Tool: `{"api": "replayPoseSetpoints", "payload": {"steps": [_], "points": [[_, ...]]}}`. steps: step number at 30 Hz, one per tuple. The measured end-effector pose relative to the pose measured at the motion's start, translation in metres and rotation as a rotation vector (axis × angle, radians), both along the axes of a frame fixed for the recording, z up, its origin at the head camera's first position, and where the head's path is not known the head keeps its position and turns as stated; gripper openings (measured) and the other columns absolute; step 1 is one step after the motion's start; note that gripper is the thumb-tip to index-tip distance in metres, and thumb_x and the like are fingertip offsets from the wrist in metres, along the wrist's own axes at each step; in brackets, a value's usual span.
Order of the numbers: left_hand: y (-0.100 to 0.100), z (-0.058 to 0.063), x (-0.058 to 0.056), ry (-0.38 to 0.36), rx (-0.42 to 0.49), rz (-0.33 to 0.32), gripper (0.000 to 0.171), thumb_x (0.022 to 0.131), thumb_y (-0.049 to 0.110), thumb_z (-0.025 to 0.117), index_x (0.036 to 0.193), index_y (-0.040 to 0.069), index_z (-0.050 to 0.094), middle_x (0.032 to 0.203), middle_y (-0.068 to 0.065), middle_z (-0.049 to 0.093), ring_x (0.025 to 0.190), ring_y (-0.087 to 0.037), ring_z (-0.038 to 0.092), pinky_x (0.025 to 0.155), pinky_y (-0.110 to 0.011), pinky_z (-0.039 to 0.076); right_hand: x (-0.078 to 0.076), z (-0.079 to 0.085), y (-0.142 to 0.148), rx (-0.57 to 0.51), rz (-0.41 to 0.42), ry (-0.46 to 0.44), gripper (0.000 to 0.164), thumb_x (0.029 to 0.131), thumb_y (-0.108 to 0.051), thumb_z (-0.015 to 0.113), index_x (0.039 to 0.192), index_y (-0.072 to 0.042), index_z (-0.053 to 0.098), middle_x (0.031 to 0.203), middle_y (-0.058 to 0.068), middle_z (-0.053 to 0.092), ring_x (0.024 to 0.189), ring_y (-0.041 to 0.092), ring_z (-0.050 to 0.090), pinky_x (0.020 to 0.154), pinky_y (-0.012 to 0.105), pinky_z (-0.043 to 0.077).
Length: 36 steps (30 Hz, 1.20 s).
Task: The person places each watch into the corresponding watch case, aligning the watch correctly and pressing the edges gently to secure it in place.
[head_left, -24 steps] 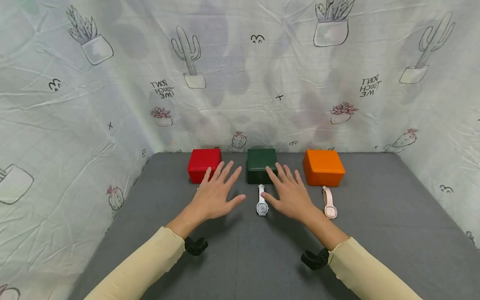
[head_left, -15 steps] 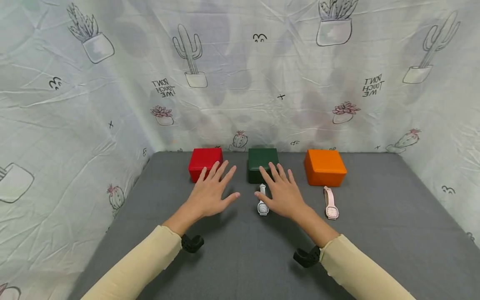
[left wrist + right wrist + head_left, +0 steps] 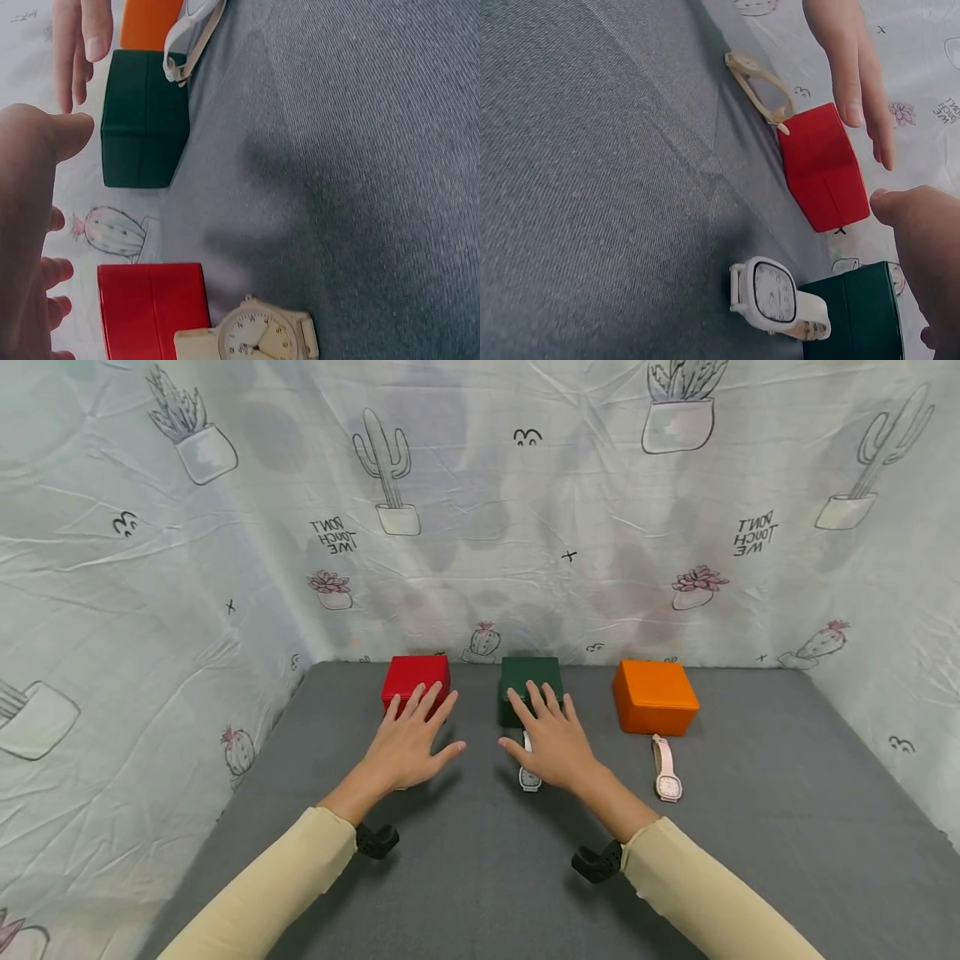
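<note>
Both hands hover over the table with fingers spread and nothing in them. My left hand (image 3: 405,747) is in front of the red box (image 3: 415,672), its fingertips overlapping the box in the head view. Below that hand lies a cream round-faced watch (image 3: 259,341), mostly hidden from the head camera. My right hand (image 3: 553,745) is before the dark green box (image 3: 530,672) and partly covers a white square-faced watch (image 3: 530,779). Further right, a pink watch (image 3: 667,781) lies in front of the orange box (image 3: 656,697). All three boxes have their lids down.
A grey cloth covers the table (image 3: 480,877). Behind the row of boxes hangs a pale curtain (image 3: 480,510) printed with cactus drawings, which also runs along the left and right sides. A black band (image 3: 597,864) sits at each wrist.
Both hands have drifted left, the right one now covering more of the white watch. Boxes and watches keep their places, while the head view has shifted slightly.
</note>
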<state>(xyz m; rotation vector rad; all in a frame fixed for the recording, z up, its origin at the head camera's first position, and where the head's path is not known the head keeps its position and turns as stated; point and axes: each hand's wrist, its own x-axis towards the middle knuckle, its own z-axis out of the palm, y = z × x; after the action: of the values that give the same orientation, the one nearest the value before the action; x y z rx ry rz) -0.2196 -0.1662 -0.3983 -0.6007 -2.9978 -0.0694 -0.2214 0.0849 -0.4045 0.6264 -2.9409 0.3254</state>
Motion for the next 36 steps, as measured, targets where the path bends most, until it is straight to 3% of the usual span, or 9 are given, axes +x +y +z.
{"api": "replayPoseSetpoints", "payload": {"steps": [21,36], "points": [[-0.023,-0.001,-0.006,-0.043,-0.025,0.067,0.084,0.091,0.062,0.046,0.156,0.021,0.015,0.163,-0.009,0.013,0.150,-0.035,0.011,0.118,-0.063,0.009,-0.018,0.002,-0.027,0.018,0.036,-0.017,0.078,0.094,-0.060,0.047,0.156,-0.025,0.015,0.162,0.011,0.016,0.150,0.034,0.014,0.120,0.059,0.010],[-0.040,0.000,-0.009,-0.044,-0.056,0.058,0.084,0.091,0.061,0.048,0.157,0.022,0.014,0.164,-0.011,0.011,0.150,-0.036,0.010,0.118,-0.062,0.011,-0.026,0.006,-0.045,0.001,0.070,0.022,0.077,0.094,-0.057,0.050,0.156,-0.023,0.019,0.161,0.012,0.021,0.149,0.035,0.017,0.120,0.057,0.012]]}}
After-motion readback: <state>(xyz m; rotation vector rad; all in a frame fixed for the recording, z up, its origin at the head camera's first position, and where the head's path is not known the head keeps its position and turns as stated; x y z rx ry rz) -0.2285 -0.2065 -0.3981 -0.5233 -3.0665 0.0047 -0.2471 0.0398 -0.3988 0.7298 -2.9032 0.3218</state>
